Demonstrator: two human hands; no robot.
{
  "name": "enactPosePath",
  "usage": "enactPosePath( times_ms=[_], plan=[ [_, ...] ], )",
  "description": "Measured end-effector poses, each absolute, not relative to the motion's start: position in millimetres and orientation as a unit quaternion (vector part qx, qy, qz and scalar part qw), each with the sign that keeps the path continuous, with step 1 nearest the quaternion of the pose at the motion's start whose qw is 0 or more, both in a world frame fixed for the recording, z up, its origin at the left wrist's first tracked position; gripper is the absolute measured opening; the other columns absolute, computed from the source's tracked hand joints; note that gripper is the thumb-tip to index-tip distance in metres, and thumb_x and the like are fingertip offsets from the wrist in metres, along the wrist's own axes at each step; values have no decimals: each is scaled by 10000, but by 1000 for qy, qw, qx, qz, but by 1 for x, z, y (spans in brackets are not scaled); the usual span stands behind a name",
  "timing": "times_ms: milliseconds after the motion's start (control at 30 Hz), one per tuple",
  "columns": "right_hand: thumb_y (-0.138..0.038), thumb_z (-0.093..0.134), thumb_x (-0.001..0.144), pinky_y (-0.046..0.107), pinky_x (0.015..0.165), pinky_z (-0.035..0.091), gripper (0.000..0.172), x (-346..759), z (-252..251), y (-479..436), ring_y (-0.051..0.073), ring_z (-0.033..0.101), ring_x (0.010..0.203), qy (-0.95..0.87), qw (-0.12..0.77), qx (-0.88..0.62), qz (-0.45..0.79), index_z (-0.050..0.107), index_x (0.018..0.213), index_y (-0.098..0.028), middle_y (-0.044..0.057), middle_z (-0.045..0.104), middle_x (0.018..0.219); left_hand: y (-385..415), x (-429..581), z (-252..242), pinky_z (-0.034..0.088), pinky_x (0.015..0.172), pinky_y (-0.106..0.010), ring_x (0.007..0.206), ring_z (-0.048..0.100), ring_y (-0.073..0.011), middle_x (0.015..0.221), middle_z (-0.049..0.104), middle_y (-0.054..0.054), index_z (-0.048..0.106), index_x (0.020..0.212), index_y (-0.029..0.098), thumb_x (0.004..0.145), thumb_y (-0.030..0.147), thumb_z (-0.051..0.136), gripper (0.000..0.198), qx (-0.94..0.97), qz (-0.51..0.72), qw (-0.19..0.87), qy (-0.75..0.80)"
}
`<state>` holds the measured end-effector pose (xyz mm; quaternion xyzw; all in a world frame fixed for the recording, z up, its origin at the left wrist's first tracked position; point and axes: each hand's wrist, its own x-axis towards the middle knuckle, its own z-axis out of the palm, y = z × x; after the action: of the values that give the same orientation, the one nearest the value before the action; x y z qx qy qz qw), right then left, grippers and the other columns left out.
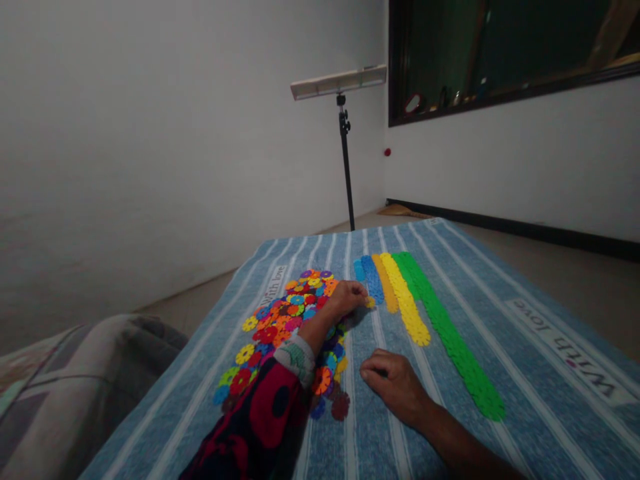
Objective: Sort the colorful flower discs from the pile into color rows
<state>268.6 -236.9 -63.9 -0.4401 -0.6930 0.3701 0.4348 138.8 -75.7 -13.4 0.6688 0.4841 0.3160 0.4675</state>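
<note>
A heap of mixed-colour plastic flower discs point(285, 327) lies on a blue striped blanket point(525, 347). To its right run sorted rows: a blue row point(371, 278), an orange row point(386, 283), a yellow row point(406, 300) and a long green row point(450, 333). My left hand point(347, 297), in a red and black patterned sleeve, reaches over the heap with its fingers pinched on a yellow disc point(370, 302) just below the blue row. My right hand point(393, 383) rests on the blanket in front of the rows, fingers curled under; whether anything is in it is hidden.
A light bar on a black stand point(345, 160) rises beyond the blanket's far edge. A grey cushion or bedding point(75, 380) lies at the left. White walls and a dark-framed window point(500, 60) stand behind, with bare floor at the right.
</note>
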Motion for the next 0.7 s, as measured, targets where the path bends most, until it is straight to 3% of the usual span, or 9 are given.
enactPosePath(
  times_ms=[233,533,700],
  plan=[
    [-147,564,800,240,662,416,187,268,-62,-236,124,589,680,-693,435,-439,371,703,677,-170,7,596,680,-69,190,-42,425,555,-194,538,519,-80,562,599,31,667,616,110,567,82,637,64,701,280,436,491],
    [-149,570,802,238,663,419,185,269,-62,-237,123,589,682,-691,436,-440,373,704,677,-174,4,593,679,-72,192,-42,432,575,-193,600,563,-96,643,653,9,734,725,112,611,67,626,163,722,282,362,518],
    [-140,571,797,242,668,417,182,269,-62,-237,124,593,686,-694,431,-444,368,705,680,-178,2,599,680,-77,182,-43,413,554,-188,573,535,-91,585,607,31,710,670,126,605,87,660,91,733,261,340,528]
  ],
)
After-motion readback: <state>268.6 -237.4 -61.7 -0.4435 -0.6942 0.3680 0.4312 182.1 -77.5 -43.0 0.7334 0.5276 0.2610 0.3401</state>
